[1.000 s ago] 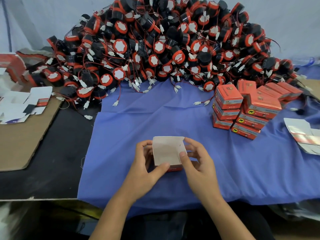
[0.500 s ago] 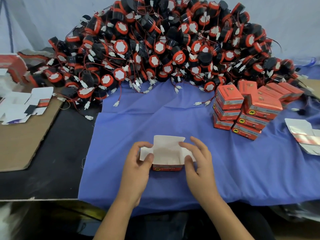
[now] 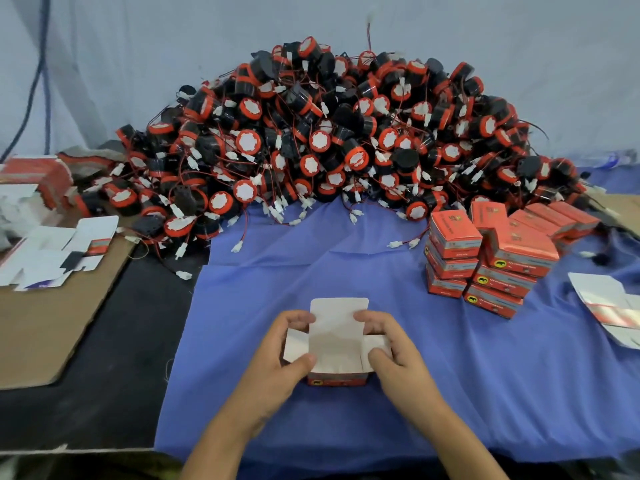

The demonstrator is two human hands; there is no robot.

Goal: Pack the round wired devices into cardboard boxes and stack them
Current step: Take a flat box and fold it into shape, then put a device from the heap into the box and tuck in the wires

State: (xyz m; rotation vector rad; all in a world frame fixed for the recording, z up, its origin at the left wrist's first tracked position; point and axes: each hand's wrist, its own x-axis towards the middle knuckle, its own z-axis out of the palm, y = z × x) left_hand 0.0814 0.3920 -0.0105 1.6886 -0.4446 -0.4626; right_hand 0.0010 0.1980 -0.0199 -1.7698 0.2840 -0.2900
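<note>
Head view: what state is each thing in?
box: open, top flap up, side flaps out
left hand: grips the box's left side
right hand: grips the box's right side
stack: closed boxes, piled in layers
devices: loose heap, unpacked
blanks: flat, unfolded

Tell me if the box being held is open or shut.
Open: the box has its lid flap standing up and both side flaps spread outward.

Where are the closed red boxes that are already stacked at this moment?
The stacked red boxes stand on the blue cloth at the right of the head view, beside the front edge of the device pile, beyond the right hand.
</note>
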